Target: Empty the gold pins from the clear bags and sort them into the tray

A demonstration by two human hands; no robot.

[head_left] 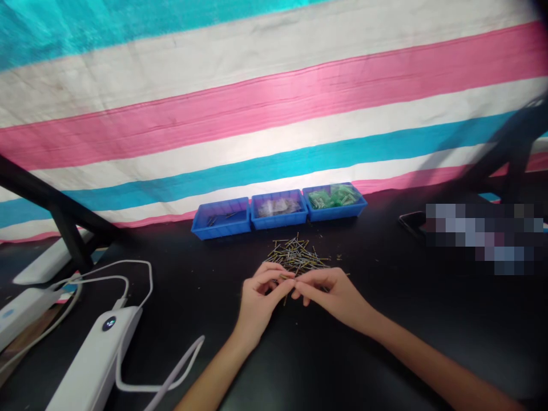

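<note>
My left hand [263, 294] is closed in a pinch on a thin rod [283, 276], whose yellowish end shows between thumb and fingers. Thumb and forefinger of my right hand [327, 291] are pressed together right beside it, the fingertips of both hands meeting. What the right fingers grip is too small to make out. Just beyond the hands lies a loose pile of thin silver and yellow rods [295, 254], with its near part hidden behind my fingers.
Behind the pile stand three blue trays: one with a few dark rods [220, 230], one with clear packets [279, 220], one with green packets [336, 213]. A white power bank [96, 359] with cables lies left. A phone [411, 221] lies right, by a blurred patch.
</note>
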